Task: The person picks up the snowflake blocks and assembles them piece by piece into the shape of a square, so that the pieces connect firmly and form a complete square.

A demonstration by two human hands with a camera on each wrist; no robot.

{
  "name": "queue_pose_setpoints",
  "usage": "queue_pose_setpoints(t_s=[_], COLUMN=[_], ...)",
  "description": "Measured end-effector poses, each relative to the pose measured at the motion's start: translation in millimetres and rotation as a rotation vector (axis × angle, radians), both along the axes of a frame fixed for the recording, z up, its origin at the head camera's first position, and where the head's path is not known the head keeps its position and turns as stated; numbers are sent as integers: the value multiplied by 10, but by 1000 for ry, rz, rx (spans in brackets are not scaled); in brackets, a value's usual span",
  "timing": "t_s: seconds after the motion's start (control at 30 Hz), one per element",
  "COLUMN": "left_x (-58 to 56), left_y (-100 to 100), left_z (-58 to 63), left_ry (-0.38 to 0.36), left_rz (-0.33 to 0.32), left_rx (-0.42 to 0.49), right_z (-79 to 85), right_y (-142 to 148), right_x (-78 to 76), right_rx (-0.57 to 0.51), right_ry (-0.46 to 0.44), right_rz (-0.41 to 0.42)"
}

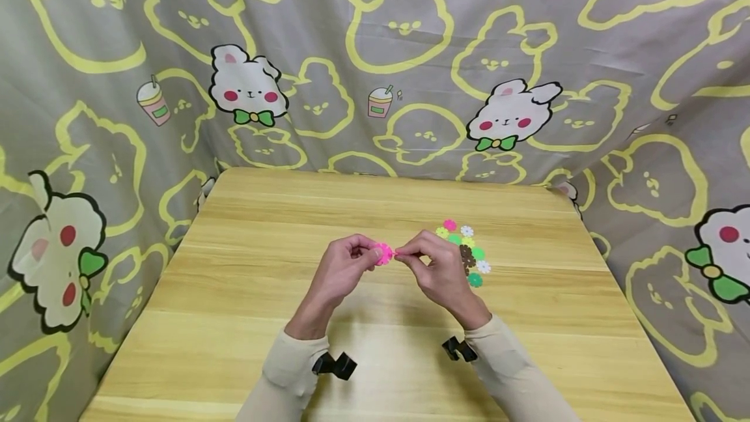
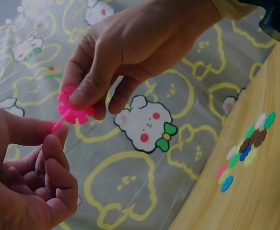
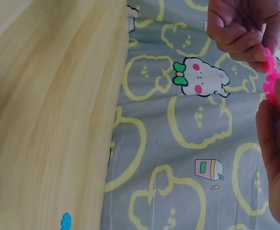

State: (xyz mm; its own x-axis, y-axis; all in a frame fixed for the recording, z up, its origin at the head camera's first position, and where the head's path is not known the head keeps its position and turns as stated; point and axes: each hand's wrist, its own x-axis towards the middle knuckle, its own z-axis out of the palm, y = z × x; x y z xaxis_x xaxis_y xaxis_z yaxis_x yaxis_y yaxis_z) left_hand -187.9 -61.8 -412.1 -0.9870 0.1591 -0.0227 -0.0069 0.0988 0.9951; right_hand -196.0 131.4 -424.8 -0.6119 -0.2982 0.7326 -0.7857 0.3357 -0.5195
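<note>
My left hand (image 1: pixel 346 269) pinches a pink snowflake disc (image 1: pixel 383 254), a thin plastic round with a notched rim, between thumb and fingertips. Opposite it, my right hand (image 1: pixel 442 272) pinches a second pink snowflake disc, seen nearly edge-on in the head view. In the left wrist view, this right-hand disc (image 2: pixel 75 114) shows its face, and the left-hand disc (image 2: pixel 58 125) appears as a thin line meeting its rim. The two discs sit crosswise, edge against edge, above the table. Fingers partly cover both. I cannot tell whether their notches are interlocked.
Right of my hands, a loose cluster of snowflake discs (image 1: pixel 478 254) lies on the wooden table (image 1: pixel 234 279), in green, white, yellow, brown, pink and blue. My right hand hides part of it. A patterned grey curtain (image 1: pixel 328 31) surrounds the table. Black cameras (image 1: pixel 335 366) sit on both wrists.
</note>
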Motion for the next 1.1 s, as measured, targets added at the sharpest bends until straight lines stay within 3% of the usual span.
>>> queue_pose_setpoints(t_s=[0.2,0.43,0.67,0.8,0.9,1.0,1.1], left_x=[-6,-22,-54,-67,-74,-81,-84], left_y=[-41,-101,-130,-149,-156,-164,-168], left_z=[1,-18,-8,-1,0,-4,-13], left_ry=[23,-10,-10,0,4,8,7], left_rz=[-26,10,44,49,55,57,56], left_rx=[-79,-42,11,35,39,40,36], right_z=[-48,-10,-56,-152,-298,-487,-674], right_y=[-49,-27,232,505,727,904,1005], right_x=[-7,-11,-129,-281,-382,-467,-540], right_rx=[20,105,146,228,342,442,529], right_ry=[74,17,-13,-138,-303,-469,-578], right_rz=[5,11,-136,-278,-386,-433,-445])
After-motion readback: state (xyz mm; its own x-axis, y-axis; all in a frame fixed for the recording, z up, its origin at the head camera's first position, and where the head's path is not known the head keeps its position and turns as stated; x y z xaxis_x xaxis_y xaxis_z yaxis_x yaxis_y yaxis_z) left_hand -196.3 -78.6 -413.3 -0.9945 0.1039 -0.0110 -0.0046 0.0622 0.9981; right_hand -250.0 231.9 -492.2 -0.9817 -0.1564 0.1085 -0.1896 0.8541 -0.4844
